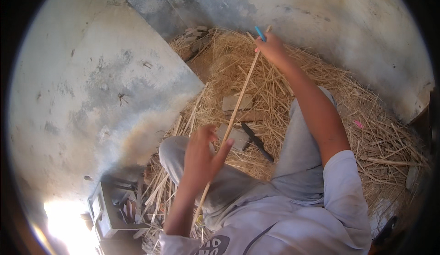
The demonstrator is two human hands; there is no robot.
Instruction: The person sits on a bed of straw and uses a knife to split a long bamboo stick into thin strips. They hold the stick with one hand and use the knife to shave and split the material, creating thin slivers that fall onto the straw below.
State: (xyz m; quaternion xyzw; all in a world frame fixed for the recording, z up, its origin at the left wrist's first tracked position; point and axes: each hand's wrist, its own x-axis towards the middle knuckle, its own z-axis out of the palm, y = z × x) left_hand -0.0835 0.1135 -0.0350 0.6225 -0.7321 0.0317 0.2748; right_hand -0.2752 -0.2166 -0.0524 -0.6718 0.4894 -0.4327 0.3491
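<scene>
A long, thin bamboo strip slants from the far right down past my left forearm toward my lap. My right hand is stretched out far ahead, closed around a slim blue pen-like stick and the strip's far end. Close to the lower half of the strip, my left hand has its thumb and fingers spread; the strip passes between them, and the fingers are slightly blurred. Between my knees a dark knife lies against a grey stone block.
Straw-like bamboo shavings cover the floor. Another flat block lies ahead, with stacked bricks in the far corner. Stained walls stand close at left and ahead. A box of odds and ends sits at lower left, beside loose strips.
</scene>
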